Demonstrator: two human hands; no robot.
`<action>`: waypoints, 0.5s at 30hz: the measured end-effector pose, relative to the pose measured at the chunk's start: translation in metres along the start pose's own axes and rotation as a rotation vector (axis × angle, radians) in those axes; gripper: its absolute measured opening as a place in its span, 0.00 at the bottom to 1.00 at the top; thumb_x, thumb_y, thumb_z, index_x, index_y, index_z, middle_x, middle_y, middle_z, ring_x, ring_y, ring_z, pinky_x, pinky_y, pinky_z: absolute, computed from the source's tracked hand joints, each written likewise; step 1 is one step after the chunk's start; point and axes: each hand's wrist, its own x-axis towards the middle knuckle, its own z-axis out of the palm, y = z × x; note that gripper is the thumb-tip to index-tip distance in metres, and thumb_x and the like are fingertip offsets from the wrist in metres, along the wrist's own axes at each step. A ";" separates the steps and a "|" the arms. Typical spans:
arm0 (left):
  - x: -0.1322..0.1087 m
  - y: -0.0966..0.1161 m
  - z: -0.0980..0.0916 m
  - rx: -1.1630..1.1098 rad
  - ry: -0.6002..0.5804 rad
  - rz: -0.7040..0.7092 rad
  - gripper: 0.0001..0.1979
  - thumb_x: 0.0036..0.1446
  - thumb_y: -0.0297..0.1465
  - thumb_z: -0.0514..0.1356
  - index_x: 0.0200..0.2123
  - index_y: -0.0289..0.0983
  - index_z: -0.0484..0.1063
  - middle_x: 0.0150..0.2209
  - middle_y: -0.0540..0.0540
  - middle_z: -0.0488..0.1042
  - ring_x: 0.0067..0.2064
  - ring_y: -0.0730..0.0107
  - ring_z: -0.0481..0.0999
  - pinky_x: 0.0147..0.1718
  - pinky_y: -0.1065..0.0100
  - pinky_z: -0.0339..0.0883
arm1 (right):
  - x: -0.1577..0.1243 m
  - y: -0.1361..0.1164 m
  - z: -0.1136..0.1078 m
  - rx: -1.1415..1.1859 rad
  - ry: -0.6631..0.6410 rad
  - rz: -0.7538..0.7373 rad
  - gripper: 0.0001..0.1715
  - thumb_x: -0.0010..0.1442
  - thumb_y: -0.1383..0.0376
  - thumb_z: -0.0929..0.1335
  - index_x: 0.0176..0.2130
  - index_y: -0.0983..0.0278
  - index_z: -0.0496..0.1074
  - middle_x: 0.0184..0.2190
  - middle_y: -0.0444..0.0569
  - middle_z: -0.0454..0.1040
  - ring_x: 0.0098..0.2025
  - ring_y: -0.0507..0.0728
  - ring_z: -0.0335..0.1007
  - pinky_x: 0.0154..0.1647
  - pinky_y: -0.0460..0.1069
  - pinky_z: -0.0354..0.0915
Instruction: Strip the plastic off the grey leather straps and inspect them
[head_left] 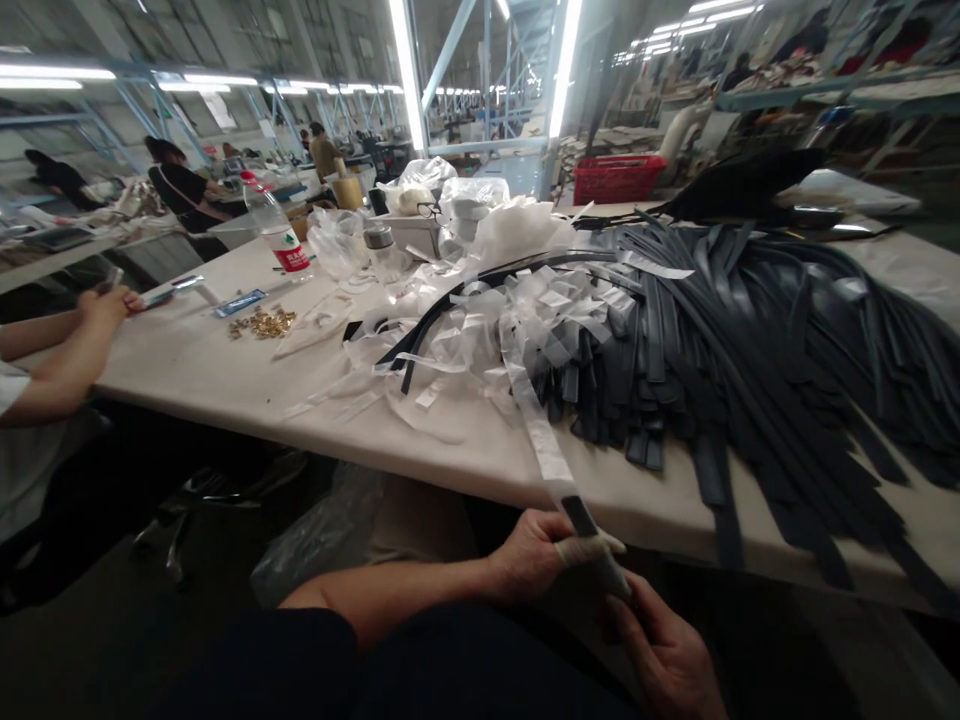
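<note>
Just off the table's front edge, my left hand (pixel 536 552) is closed on a dark strip (pixel 581 518), with a pale covering on its finger. Lower and to the right, my right hand (pixel 664 640) grips the near end of the same strip between thumb and fingers. A white backing tape (pixel 541 430) runs from the strip's far end up onto the table. Beyond lie a heap of crumpled white tape (pixel 480 325) and, to the right, a large pile of dark strips (pixel 750 350), several hanging over the edge.
On the table (pixel 375 440) stand a red-labelled bottle (pixel 281 235), a jar (pixel 384 255) and plastic bags; small brass pieces (pixel 270 322) lie at the left. A red basket (pixel 619 178) is behind. Another person's hands (pixel 111 300) are at the left edge.
</note>
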 end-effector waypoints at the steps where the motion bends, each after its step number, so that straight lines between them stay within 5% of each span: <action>1: -0.001 0.004 -0.001 -0.007 0.011 0.009 0.26 0.46 0.48 0.70 0.39 0.31 0.82 0.35 0.41 0.80 0.36 0.64 0.77 0.43 0.65 0.68 | 0.000 0.000 -0.002 -0.017 -0.032 -0.017 0.26 0.59 0.48 0.67 0.49 0.61 0.75 0.34 0.48 0.81 0.33 0.59 0.78 0.34 0.45 0.73; 3: -0.003 0.012 -0.003 -0.038 0.036 0.019 0.24 0.47 0.46 0.70 0.39 0.32 0.82 0.34 0.41 0.80 0.36 0.65 0.77 0.42 0.65 0.68 | -0.001 0.000 -0.005 -0.025 -0.083 -0.015 0.25 0.60 0.48 0.67 0.50 0.61 0.74 0.35 0.48 0.80 0.35 0.59 0.78 0.34 0.45 0.72; 8: -0.005 0.027 -0.009 -0.071 0.112 0.089 0.21 0.49 0.44 0.70 0.37 0.32 0.82 0.31 0.43 0.79 0.33 0.68 0.75 0.39 0.67 0.67 | -0.003 -0.006 -0.008 0.021 -0.181 0.064 0.28 0.64 0.45 0.62 0.27 0.62 0.72 0.19 0.42 0.66 0.22 0.52 0.63 0.24 0.44 0.61; 12: -0.005 0.029 -0.013 -0.049 0.151 0.127 0.18 0.50 0.42 0.69 0.36 0.32 0.83 0.30 0.44 0.79 0.34 0.69 0.74 0.40 0.69 0.66 | -0.007 0.004 -0.008 0.004 -0.264 0.104 0.31 0.64 0.42 0.61 0.26 0.62 0.69 0.18 0.42 0.65 0.21 0.52 0.61 0.23 0.45 0.59; 15: -0.007 0.030 -0.015 -0.017 0.167 0.144 0.18 0.52 0.43 0.68 0.36 0.32 0.83 0.32 0.44 0.79 0.36 0.67 0.75 0.42 0.68 0.66 | -0.019 0.025 -0.009 -0.004 -0.204 0.138 0.31 0.62 0.40 0.61 0.25 0.62 0.69 0.18 0.41 0.64 0.21 0.51 0.60 0.23 0.45 0.58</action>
